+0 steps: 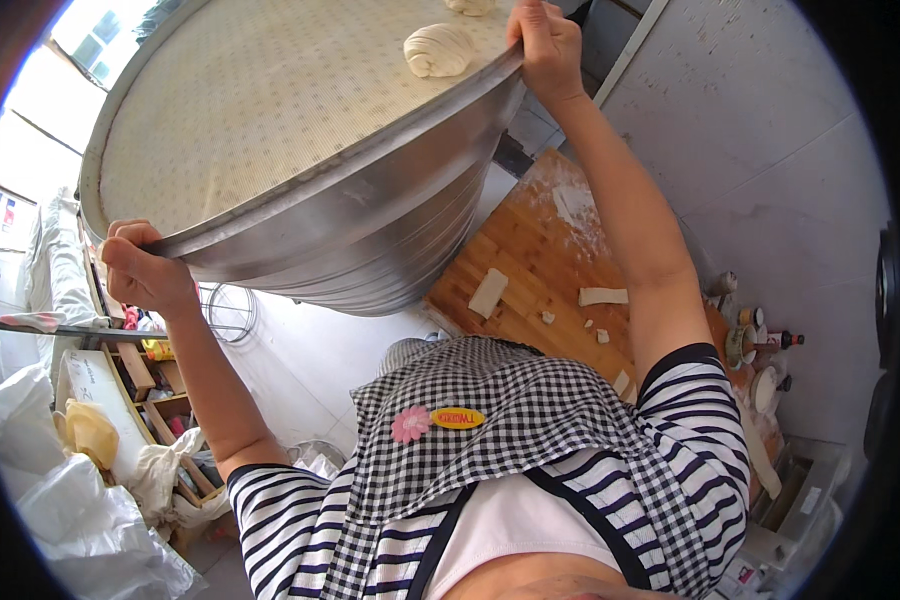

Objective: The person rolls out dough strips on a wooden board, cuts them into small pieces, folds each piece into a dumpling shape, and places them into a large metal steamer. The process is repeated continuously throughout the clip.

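Both of my hands grip the rim of a large round stack of metal steamer trays (330,217), tilted in front of me. My left hand (144,268) closes on the rim at the left, and my right hand (547,49) closes on it at the upper right. A perforated pale liner (270,97) covers the top tray. On it, near my right hand, sits a folded dough bun (439,50), with part of another bun (471,6) at the picture's top edge. How many tiers the stack has, I cannot tell.
A floured wooden board (525,247) with a dough strip (488,293) and scraps lies below my right arm. Jars and bottles (742,341) stand beside the wall. Wooden shelving (169,405) and plastic bags (82,525) are at the left, near a wire rack (229,311).
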The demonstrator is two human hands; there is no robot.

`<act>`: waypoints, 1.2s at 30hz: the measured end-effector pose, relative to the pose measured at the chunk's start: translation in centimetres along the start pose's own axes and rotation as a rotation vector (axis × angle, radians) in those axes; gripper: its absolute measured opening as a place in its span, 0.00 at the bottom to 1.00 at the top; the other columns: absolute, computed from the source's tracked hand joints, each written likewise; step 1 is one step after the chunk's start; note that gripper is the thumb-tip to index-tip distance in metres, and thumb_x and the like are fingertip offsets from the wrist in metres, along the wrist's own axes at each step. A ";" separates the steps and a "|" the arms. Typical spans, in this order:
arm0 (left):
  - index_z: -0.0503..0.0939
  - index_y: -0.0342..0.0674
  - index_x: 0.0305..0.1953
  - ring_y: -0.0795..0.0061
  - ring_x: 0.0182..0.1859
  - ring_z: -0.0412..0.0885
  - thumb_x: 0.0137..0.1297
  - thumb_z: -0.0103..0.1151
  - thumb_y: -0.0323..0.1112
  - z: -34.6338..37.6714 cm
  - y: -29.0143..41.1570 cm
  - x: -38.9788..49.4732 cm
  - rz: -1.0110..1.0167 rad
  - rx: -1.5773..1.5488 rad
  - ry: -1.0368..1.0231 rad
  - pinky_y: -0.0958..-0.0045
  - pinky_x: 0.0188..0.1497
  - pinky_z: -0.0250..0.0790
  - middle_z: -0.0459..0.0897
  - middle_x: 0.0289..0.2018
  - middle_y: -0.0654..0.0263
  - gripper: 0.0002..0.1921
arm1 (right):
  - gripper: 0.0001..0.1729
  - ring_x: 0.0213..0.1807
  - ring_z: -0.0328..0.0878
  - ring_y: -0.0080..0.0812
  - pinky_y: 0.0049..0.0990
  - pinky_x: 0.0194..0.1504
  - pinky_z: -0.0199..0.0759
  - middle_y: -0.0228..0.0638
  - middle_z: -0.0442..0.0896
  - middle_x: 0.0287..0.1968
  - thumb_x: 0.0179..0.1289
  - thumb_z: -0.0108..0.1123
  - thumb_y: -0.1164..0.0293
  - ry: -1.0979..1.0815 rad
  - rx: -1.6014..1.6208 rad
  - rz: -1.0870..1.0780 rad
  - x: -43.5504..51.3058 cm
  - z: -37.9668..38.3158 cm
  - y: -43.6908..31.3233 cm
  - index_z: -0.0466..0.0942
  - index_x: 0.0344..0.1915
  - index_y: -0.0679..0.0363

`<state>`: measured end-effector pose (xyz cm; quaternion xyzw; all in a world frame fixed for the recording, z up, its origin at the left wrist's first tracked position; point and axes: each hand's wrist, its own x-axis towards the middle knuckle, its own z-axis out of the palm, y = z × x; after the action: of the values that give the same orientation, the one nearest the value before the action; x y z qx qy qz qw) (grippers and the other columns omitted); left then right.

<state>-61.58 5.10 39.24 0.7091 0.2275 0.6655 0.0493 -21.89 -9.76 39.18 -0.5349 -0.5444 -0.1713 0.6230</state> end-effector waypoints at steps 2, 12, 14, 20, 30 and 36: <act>0.63 0.39 0.13 0.79 0.21 0.63 0.77 0.30 0.55 0.1 -0.4 0.5 0.017 -0.030 0.068 0.74 0.26 0.53 0.67 0.15 0.70 0.35 | 0.26 0.23 0.71 0.36 0.34 0.32 0.63 0.37 0.72 0.15 0.71 0.44 0.66 0.034 -0.020 -0.068 0.3 0.6 -0.2 0.69 0.14 0.63; 0.64 0.40 0.12 0.78 0.21 0.67 0.76 0.33 0.55 0.6 -3.0 -1.1 -0.048 0.021 0.088 0.75 0.29 0.56 0.69 0.15 0.69 0.35 | 0.16 0.31 0.74 0.38 0.32 0.39 0.66 0.39 0.78 0.26 0.69 0.51 0.68 -0.039 -0.016 -0.096 -0.7 1.5 0.5 0.75 0.24 0.64; 0.73 0.37 0.19 0.76 0.28 0.73 0.76 0.37 0.53 0.2 -2.3 -0.5 -0.076 0.057 0.061 0.71 0.33 0.63 0.74 0.20 0.67 0.31 | 0.13 0.33 0.77 0.34 0.29 0.40 0.69 0.38 0.81 0.30 0.68 0.54 0.67 0.043 0.020 -0.282 -1.3 0.5 0.2 0.79 0.33 0.65; 0.74 0.31 0.48 0.62 0.47 0.76 0.73 0.47 0.40 -1.6 2.3 -7.3 0.200 0.097 0.160 0.62 0.55 0.68 0.76 0.46 0.53 0.16 | 0.12 0.40 0.77 0.24 0.24 0.46 0.69 0.32 0.82 0.39 0.70 0.53 0.66 -0.009 -0.089 0.395 -15.8 -6.5 1.7 0.80 0.45 0.59; 0.76 0.33 0.52 0.70 0.44 0.80 0.58 0.65 0.39 10.3 4.4 -43.7 -1.216 -0.143 -1.110 0.73 0.44 0.73 0.82 0.44 0.58 0.22 | 0.20 0.38 0.79 0.31 0.28 0.41 0.69 0.41 0.84 0.37 0.66 0.53 0.59 -0.634 -0.175 1.386 -43.3 -13.3 -3.2 0.79 0.45 0.65; 0.83 0.39 0.36 0.63 0.38 0.84 0.44 0.67 0.59 16.6 5.3 -46.5 -1.010 0.392 -1.469 0.65 0.41 0.75 0.85 0.35 0.58 0.27 | 0.21 0.40 0.79 0.32 0.27 0.44 0.71 0.44 0.83 0.37 0.66 0.56 0.61 -0.688 0.021 1.449 -47.5 -12.2 -5.1 0.78 0.44 0.71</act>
<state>-44.67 -13.82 -3.46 0.7664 0.5312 -0.1048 0.3456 -36.48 -39.64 2.73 -0.7723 -0.2250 0.4554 0.3815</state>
